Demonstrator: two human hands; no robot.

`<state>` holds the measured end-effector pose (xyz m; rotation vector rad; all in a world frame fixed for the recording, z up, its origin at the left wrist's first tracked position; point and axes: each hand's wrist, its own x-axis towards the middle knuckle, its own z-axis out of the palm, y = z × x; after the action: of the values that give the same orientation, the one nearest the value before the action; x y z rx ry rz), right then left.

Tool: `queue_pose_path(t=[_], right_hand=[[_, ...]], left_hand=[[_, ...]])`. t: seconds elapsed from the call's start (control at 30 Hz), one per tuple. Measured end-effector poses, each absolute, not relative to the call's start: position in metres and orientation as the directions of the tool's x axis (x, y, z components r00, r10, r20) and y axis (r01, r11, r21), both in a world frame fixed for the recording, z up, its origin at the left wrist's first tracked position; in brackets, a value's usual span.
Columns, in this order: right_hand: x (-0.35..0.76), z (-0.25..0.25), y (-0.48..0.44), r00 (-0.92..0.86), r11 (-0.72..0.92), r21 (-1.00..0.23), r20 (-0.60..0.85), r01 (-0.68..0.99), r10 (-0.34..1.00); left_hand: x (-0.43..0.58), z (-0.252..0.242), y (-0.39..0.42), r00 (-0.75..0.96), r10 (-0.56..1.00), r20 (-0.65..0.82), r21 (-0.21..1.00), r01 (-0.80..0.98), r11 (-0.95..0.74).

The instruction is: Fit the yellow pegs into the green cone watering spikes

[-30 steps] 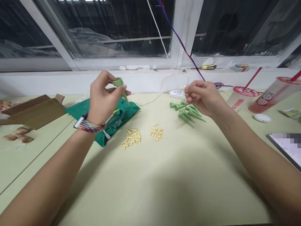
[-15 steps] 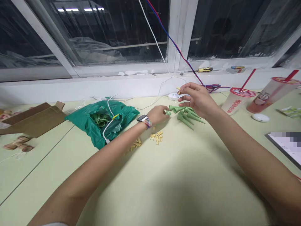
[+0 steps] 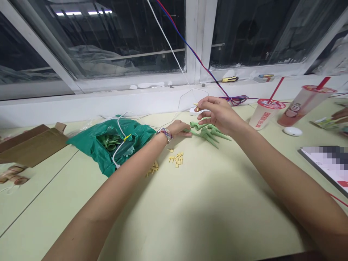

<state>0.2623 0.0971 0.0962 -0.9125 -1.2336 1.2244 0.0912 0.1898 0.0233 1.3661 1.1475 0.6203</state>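
My left hand (image 3: 179, 128), with a braided bracelet at the wrist, is closed on a green tapered plastic spike (image 3: 187, 131), mostly hidden by the fingers. Just right of it lies a pile of similar hollow green spikes (image 3: 208, 139). Above that pile, my right hand (image 3: 217, 113) pinches a small yellow plastic piece (image 3: 196, 106) between thumb and fingertips, the other fingers curled loosely. Small yellow pieces (image 3: 177, 159) lie on the table below my left hand, and more yellow pieces (image 3: 153, 168) sit partly behind my left forearm.
A torn green plastic bag (image 3: 89, 145) holding green pieces lies left, a white cable across it. Further left are a cardboard box (image 3: 32, 145) and brown rolls (image 3: 19, 179). Right stand two drink cups (image 3: 262, 115) (image 3: 304, 105), a white mouse (image 3: 292, 131) and another person's hand (image 3: 341, 114).
The view has shifted slightly right. My left hand has turned, and its green spike now lies closer to the pile. My right hand still pinches the yellow piece.
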Motion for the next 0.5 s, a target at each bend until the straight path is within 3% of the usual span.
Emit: queue_pose_path(t=[0.23, 0.4, 0.43, 0.5], right_hand=[[0.265, 0.099, 0.098, -0.104, 0.160, -0.965, 0.185, -0.206, 0.977], [0.266, 0.101, 0.098, -0.086, 0.180, -0.957, 0.204, -0.229, 0.975], [0.266, 0.102, 0.098, -0.083, 0.179, -0.956, 0.203, -0.231, 0.976], [0.265, 0.102, 0.097, -0.084, 0.176, -0.957, 0.200, -0.229, 0.976]], left_hand=[[0.075, 0.046, 0.199, 0.352, 0.911, -0.214, 0.964, 0.228, 0.138], [0.101, 0.045, 0.202, 0.211, 0.975, 0.065, 0.963, 0.244, -0.117], [0.111, 0.041, 0.201, 0.204, 0.959, 0.198, 0.908, 0.330, -0.258], [0.131, 0.032, 0.198, 0.235, 0.927, 0.294, 0.850, 0.380, -0.366]])
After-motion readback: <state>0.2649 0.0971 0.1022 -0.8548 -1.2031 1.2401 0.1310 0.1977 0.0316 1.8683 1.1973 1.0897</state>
